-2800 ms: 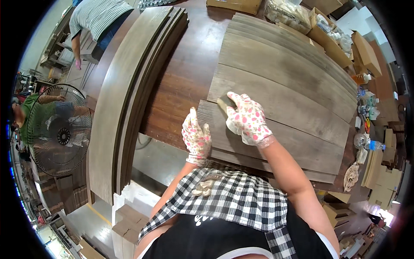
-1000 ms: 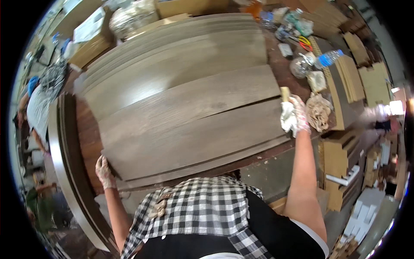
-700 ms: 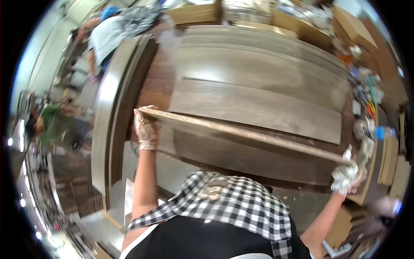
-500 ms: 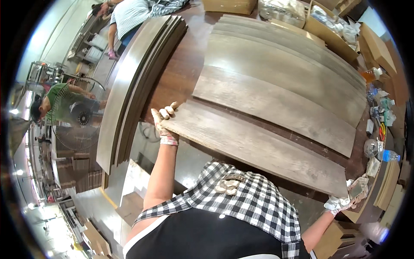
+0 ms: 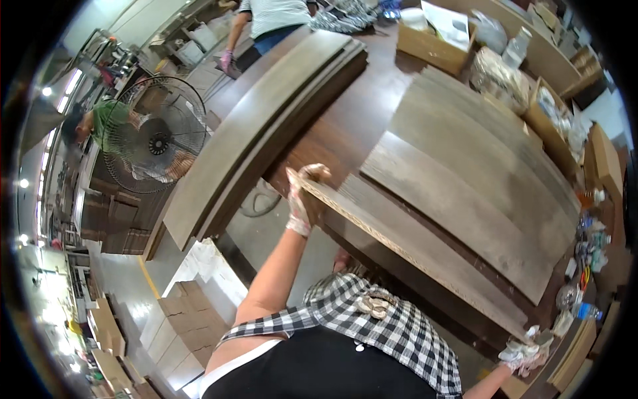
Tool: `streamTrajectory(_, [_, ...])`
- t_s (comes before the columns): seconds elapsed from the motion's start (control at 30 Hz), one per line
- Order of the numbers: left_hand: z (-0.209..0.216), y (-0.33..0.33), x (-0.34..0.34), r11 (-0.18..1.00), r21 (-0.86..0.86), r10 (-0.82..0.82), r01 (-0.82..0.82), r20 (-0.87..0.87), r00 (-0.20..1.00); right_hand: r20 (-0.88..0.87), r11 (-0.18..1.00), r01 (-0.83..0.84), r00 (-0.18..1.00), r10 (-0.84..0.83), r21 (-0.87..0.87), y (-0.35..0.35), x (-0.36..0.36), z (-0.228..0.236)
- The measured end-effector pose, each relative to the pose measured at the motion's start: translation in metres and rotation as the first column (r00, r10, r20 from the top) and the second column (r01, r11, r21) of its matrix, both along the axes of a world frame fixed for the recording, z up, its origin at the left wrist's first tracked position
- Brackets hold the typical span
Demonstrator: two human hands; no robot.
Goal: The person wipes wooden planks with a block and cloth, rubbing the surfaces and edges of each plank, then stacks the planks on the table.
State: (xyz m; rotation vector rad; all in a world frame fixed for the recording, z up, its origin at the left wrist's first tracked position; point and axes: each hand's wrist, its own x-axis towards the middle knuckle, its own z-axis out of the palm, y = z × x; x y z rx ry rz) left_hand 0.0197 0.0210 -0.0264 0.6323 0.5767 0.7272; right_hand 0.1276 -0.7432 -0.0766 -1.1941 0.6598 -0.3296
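Observation:
A long grey-brown wood-grain board (image 5: 425, 247) lies across in front of me, its near long edge raised and showing a pale, rough chipboard core. My left hand (image 5: 304, 199), in a stained patterned glove, is closed on the board's left end, fingers over the far side. At the other end my right hand (image 5: 526, 354), also gloved, grips the right corner; its fingers are partly hidden. Just beyond lies a spread of similar boards (image 5: 458, 213), overlapping like steps on the brown table (image 5: 325, 149). To the left stands a neat stack of boards (image 5: 266, 126).
A caged fan (image 5: 158, 143) stands at the left, with a person in green (image 5: 109, 123) behind it. Another person in a striped top (image 5: 276, 16) is at the far side. Open cartons (image 5: 435, 50) and bottles (image 5: 588, 311) line the back and right edges.
The held board has tipped, so its rough near edge now faces up toward me. Both hands keep their hold. The whole view has shifted, bringing more of the far cartons into sight.

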Motion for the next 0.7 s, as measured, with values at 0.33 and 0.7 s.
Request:
streamTrajectory(0.33, [-0.007,0.060,-0.032,-0.392,0.694,0.668,0.604,-0.236,0.705,-0.106,0.907,-0.371,0.912,0.396,0.201,0.098,0.076,0.072])
streamTrajectory(0.7, [0.108,0.126,-0.262,0.542,0.789,0.770,0.289,-0.604,0.206,0.011,0.659,-0.752,0.659,0.752,0.009,0.538,0.167,0.164])
